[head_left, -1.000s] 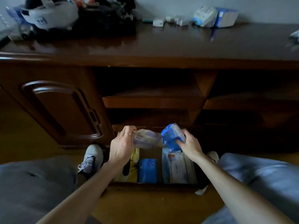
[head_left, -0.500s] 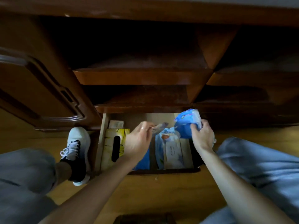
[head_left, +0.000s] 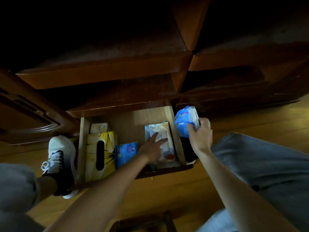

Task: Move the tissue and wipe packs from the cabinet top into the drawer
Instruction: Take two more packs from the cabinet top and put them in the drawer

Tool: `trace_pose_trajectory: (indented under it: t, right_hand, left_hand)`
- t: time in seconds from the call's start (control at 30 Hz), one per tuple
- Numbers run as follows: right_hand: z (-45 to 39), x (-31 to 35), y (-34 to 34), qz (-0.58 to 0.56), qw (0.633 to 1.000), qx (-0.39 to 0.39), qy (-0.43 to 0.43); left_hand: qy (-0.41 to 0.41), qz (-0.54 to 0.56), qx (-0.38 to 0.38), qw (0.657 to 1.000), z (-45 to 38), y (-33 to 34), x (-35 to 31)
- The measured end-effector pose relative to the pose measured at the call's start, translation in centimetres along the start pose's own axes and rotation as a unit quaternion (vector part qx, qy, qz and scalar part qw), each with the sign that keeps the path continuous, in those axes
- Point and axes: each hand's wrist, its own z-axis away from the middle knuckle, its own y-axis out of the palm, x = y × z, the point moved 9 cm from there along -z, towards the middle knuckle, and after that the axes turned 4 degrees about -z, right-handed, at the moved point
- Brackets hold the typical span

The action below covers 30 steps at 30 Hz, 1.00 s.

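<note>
Right hand [head_left: 199,138] grips crinkled blue tissue pack [head_left: 186,122] beside drawer [head_left: 173,131].

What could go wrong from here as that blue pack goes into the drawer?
The right hand holds the blue pack outside the drawer's right wall, so it might catch that wall or drop to the floor. The left hand rests open on the wipe pack, covering the nearest gap. Free space looks tight beside the yellow tissue box.

Tissue box [head_left: 100,154] lies in drawer [head_left: 82,148], left of wipe pack [head_left: 158,133].
</note>
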Motion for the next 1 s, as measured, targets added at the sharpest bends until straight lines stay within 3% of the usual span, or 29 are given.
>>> trace_pose_trajectory:
  t: [0.1, 0.2, 0.37, 0.5, 0.57, 0.67, 0.8, 0.87, 0.93, 1.0]
  right_hand:
    - [-0.2, -0.7, 0.7, -0.013, 1.000, 0.012, 0.007]
    - [-0.3, -0.8, 1.4, -0.010, 1.000, 0.027, 0.000]
    - [-0.4, -1.2, 3.1, -0.010, 0.999, 0.043, 0.005]
    - [0.0, -1.0, 3.2, -0.014, 0.999, 0.046, -0.012]
    - [0.1, -0.5, 3.2, -0.001, 0.998, 0.051, -0.036]
    - [0.5, 0.8, 3.4, 0.026, 0.995, 0.063, -0.067]
    - [1.4, 3.4, 4.9, -0.010, 0.988, 0.080, -0.131]
    - [2.1, 5.0, 6.0, -0.069, 0.982, 0.103, -0.140]
    - [2.6, 6.5, 7.6, -0.149, 0.972, 0.145, -0.109]
    - [3.0, 7.1, 10.5, -0.236, 0.945, 0.223, -0.024]
  left_hand:
    - [-0.007, -0.017, 0.049, 0.999, -1.7, 2.0, 0.2]
    - [0.009, -0.042, 0.017, 0.999, -2.3, 2.6, -0.4]
    - [0.056, 0.028, 0.039, 0.997, -2.2, 2.5, -0.5]
    - [-0.073, 0.192, -0.088, 0.975, -2.9, -0.9, 3.0]
    - [-0.102, 0.244, -0.026, 0.964, -3.5, 0.5, 2.3]
    - [-0.078, 0.214, 0.029, 0.973, -3.3, 1.7, 0.9]
    - [-0.045, 0.256, 0.004, 0.966, -0.7, -0.7, 2.2]
    - [-0.028, 0.377, -0.083, 0.922, 1.3, -3.5, 3.1]
    - [-0.014, 0.521, -0.157, 0.839, 3.6, -6.0, 4.7]
    - [-0.009, 0.589, -0.161, 0.792, 5.8, -7.2, 6.4]
